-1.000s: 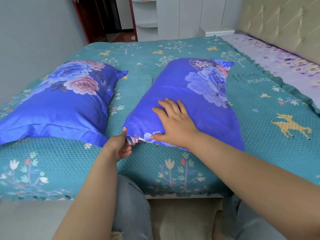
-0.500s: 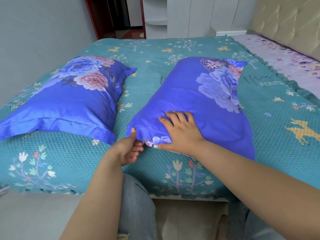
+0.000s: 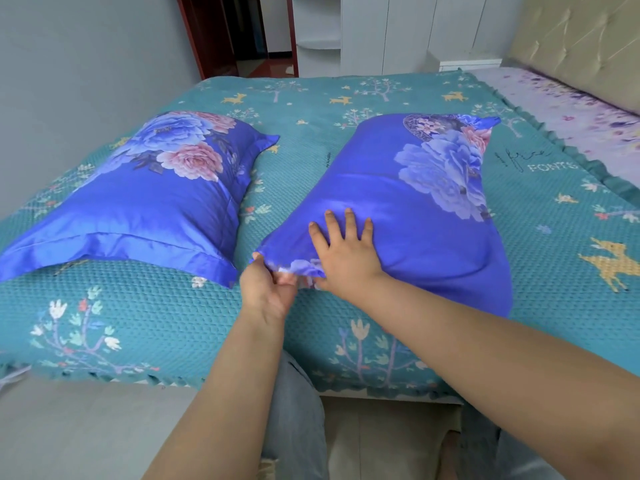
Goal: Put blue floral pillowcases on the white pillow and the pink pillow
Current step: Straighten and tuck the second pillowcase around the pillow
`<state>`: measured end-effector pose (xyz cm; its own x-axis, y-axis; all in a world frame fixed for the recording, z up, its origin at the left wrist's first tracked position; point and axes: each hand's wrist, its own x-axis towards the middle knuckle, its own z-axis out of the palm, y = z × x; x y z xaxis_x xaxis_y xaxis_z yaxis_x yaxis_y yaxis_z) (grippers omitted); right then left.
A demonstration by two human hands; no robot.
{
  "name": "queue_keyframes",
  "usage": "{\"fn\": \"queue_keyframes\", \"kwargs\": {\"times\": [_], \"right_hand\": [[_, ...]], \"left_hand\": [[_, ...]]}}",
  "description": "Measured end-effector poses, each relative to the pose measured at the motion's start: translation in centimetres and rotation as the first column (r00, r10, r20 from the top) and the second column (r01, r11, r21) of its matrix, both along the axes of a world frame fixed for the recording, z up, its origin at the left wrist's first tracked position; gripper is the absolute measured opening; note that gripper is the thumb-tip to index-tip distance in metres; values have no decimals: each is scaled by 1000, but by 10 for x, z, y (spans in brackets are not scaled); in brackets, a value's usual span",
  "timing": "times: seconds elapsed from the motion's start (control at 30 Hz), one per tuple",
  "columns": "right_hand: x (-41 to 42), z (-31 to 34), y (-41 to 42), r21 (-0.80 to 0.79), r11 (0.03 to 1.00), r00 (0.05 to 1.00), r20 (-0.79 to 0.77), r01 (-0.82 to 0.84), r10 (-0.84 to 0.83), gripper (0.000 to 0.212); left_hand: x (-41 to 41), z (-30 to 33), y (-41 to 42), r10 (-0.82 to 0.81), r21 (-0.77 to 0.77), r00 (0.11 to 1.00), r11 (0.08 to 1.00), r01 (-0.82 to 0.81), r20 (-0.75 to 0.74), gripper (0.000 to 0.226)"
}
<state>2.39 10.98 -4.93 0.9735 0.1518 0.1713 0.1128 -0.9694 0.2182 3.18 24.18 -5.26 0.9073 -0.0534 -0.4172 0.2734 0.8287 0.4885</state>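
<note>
Left hand (image 3: pixel 268 289): pinches the near corner of the right pillowcase, fingers curled round its hem.
Right hand (image 3: pixel 346 252): lies flat on the same pillowcase, fingers straight and spread, pressing the fabric down just beside the left hand.
Right pillowcase (image 3: pixel 415 209): blue floral, filled out, lying lengthwise on the bed, its open end toward the person.
Left pillowcase (image 3: pixel 145 206): blue floral, filled, flanged edge nearest, lying apart to the left.
Bedspread (image 3: pixel 156 313): teal, printed with trees and deer.
Headboard (image 3: pixel 581 39): beige, tufted, far right.
</note>
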Motion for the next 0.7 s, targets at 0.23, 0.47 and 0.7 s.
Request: {"fn": "queue_keyframes", "kwargs": {"times": [0.23, 0.47, 0.7], "right_hand": [[-8, 10, -13, 81, 997, 992, -124, -8, 18, 84], [-28, 20, -13, 332, 878, 939, 147, -343, 311, 45], [-41, 10, -8, 610, 765, 920, -147, -206, 364, 38]], "left_hand": [[-62, -21, 12, -134, 211, 982, 964, 160, -130, 35], [-58, -27, 17, -234, 260, 937, 917, 301, -260, 23], [-45, -22, 11, -316, 146, 947, 935, 322, -62, 74]]}}
